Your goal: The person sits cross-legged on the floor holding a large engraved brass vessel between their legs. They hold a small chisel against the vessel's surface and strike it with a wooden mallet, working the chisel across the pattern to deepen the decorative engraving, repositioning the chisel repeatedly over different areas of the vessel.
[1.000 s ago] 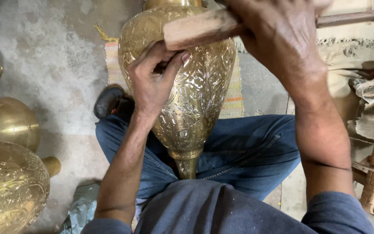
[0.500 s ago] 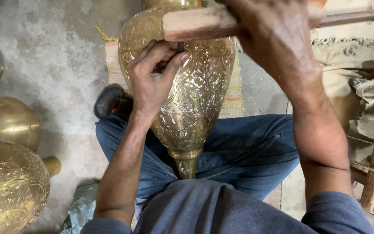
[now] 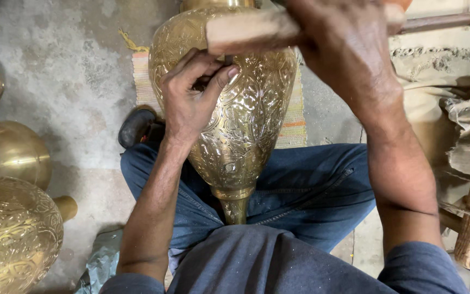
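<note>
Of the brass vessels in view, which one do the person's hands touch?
The tall engraved brass vase resting across the person's lap: the left hand presses a small tool against it. The other brass vessels sit untouched on the floor at left.

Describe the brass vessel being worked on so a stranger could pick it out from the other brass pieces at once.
Start at the person's blue-jeaned lap in the middle of the view. The engraved brass vessel lies there, its narrow neck toward the person's body. Unlike the brass pieces on the floor at the left edge, this one has the left hand pressed on it and a wooden mallet over it.
</note>
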A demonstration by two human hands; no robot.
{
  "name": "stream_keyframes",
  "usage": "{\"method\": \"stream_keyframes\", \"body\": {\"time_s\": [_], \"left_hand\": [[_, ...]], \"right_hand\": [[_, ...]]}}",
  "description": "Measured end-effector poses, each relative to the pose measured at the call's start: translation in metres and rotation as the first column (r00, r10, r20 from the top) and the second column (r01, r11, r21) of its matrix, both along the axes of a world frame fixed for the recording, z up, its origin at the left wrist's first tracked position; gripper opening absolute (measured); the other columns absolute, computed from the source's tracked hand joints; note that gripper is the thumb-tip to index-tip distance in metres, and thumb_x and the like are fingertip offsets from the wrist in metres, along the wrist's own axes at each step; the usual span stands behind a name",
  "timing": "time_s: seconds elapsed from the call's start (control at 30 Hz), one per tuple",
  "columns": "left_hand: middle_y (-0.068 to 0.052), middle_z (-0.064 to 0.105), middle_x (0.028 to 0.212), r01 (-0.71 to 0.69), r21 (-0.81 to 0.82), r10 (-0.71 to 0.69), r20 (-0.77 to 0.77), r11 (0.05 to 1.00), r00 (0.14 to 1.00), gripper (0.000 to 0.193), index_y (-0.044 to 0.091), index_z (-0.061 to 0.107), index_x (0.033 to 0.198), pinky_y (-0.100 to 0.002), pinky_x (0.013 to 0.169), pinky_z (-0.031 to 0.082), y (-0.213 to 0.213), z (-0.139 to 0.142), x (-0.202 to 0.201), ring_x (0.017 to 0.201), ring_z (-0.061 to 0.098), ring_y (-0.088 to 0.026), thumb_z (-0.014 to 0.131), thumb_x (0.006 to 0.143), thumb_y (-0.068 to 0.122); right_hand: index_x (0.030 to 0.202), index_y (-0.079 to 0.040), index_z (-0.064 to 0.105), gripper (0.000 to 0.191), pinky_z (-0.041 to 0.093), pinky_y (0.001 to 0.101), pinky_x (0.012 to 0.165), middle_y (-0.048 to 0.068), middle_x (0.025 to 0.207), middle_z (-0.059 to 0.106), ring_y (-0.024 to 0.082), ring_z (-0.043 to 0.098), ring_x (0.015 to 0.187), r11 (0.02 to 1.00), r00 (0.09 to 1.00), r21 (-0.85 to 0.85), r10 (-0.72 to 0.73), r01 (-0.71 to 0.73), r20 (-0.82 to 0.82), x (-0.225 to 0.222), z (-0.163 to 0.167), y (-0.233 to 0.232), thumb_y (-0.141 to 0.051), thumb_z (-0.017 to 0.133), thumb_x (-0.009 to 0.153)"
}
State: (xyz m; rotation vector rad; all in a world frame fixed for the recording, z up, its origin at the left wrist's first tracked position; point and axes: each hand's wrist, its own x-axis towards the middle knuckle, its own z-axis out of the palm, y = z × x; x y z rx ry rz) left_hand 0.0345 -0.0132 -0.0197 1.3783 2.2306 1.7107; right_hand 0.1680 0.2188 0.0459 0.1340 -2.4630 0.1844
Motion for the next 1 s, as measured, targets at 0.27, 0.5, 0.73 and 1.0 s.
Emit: {"method": "stream_keyframes", "body": {"time_s": [0.27, 0.5, 0.73, 1.0], "left_hand": [[-0.006, 0.077, 0.109, 0.003, -0.019, -0.003, 0.0, 1.0, 1.0, 0.025, 0.012, 0.072, 0.123, -0.032, 0.09, 0.07, -0.001, 0.002, -0.002, 0.1, 0.08, -0.017, 0.083, 0.101, 0.018], [-0.006, 0.077, 0.107, 0.012, -0.065, -0.012, -0.008, 0.998, 1.0, 0.021, 0.014, 0.073, 0.119, -0.031, 0.084, 0.07, -0.001, -0.004, -0.006, 0.096, 0.079, -0.017, 0.082, 0.1, 0.019], [-0.007, 0.076, 0.107, 0.022, -0.062, -0.023, -0.02, 0.998, 1.0, 0.026, 0.014, 0.072, 0.123, -0.032, 0.086, 0.07, -0.002, -0.001, -0.007, 0.098, 0.079, -0.016, 0.083, 0.1, 0.02], [-0.007, 0.076, 0.111, 0.043, -0.06, -0.045, -0.034, 0.997, 0.998, 0.029, 0.012, 0.071, 0.126, -0.033, 0.09, 0.069, -0.002, 0.004, -0.007, 0.101, 0.079, -0.018, 0.082, 0.1, 0.019]], "right_hand": [[0.103, -0.005, 0.062, 0.018, 0.051, 0.0386, 0.065, 0.01, 0.083, 0.065, 0.026, 0.064, 0.071, 0.999, 0.999, 0.011, -0.041, 0.041, 0.028, -0.002, 0.003, 0.003, -0.003, 0.078, 0.094], [0.1, -0.001, 0.061, 0.013, 0.05, 0.0361, 0.065, 0.008, 0.081, 0.064, 0.021, 0.064, 0.072, 1.0, 1.0, 0.021, -0.024, 0.024, -0.001, 0.0, -0.001, 0.0, 0.001, 0.074, 0.099], [0.104, -0.007, 0.065, 0.015, 0.053, 0.0373, 0.061, 0.009, 0.085, 0.067, 0.026, 0.067, 0.07, 0.979, 0.983, 0.183, -0.119, 0.093, 0.139, -0.003, 0.006, 0.003, -0.004, 0.077, 0.095], [0.103, -0.005, 0.067, 0.015, 0.051, 0.0403, 0.059, 0.009, 0.083, 0.069, 0.023, 0.067, 0.068, 0.99, 0.99, 0.094, -0.114, 0.106, 0.083, 0.003, -0.018, 0.015, -0.009, 0.081, 0.099]]}}
